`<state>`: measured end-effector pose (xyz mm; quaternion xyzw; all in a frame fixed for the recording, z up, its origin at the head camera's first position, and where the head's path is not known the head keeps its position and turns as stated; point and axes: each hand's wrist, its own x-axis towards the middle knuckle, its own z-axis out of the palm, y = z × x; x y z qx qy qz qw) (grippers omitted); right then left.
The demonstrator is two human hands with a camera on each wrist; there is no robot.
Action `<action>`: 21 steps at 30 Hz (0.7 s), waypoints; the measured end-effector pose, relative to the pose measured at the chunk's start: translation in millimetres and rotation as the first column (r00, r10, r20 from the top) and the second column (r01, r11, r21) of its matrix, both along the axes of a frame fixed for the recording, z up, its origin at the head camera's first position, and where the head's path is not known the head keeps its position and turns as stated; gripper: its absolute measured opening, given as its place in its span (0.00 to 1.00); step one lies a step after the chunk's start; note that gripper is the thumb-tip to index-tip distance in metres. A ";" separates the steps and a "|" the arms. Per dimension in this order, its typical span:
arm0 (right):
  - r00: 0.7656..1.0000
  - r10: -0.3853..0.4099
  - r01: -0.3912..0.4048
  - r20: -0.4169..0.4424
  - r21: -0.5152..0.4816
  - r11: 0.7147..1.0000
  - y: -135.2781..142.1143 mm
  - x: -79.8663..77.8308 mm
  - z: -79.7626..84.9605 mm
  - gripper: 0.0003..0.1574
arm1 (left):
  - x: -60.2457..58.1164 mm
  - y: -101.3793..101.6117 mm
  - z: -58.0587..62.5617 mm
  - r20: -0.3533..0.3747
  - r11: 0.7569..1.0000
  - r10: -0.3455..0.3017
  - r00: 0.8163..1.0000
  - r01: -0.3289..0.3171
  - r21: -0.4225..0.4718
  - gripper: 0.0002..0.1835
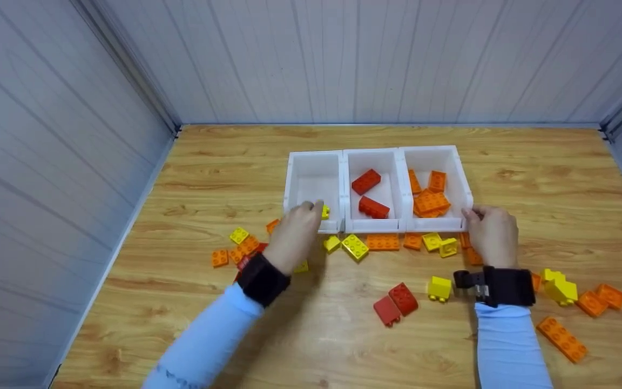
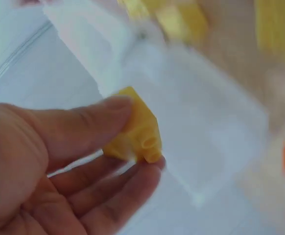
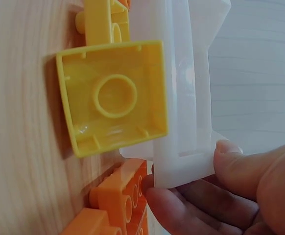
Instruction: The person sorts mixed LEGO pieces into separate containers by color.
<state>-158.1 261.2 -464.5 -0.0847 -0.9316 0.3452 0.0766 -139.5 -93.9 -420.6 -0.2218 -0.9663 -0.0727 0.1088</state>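
Observation:
My left hand (image 1: 296, 235) pinches a small yellow toy brick (image 2: 135, 125) between thumb and fingertips, with its studs showing on one side. That hand is over the front of the left white bin (image 1: 315, 173). At the right end of the row, my right hand (image 1: 493, 235) grips the front corner of the right white bin (image 3: 191, 166) with thumb and fingers. Several orange bricks (image 1: 432, 202) lie inside that bin. Two red bricks (image 1: 366, 182) sit in the middle white bin (image 1: 376, 222).
A yellow brick (image 1: 355, 247), an orange brick (image 1: 383, 242) and others line the bins' front. Two red bricks (image 1: 403, 299) lie nearer. More bricks, including a long orange one (image 1: 562, 339), lie right; an orange-yellow cluster (image 1: 243, 248) is left. Wall panels (image 1: 322, 65) stand behind.

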 end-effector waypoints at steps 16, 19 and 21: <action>0.999 0.009 -0.008 -0.050 0.022 1.000 -0.7 0.2 -0.9 0.24 | -59.3 -4.2 9.4 0.043 0.922 -0.025 0.999 0.039 -0.384 0.08; 0.998 0.008 -0.006 -0.059 0.026 1.000 -1.0 0.2 -1.5 0.24 | -58.6 -0.1 4.0 0.018 0.901 -0.023 1.000 0.029 -0.433 0.08; 0.999 0.002 -0.001 -0.044 0.022 1.000 -1.4 -0.1 -0.8 0.24 | -58.2 2.4 0.7 0.044 0.889 -0.012 0.999 0.031 -0.457 0.08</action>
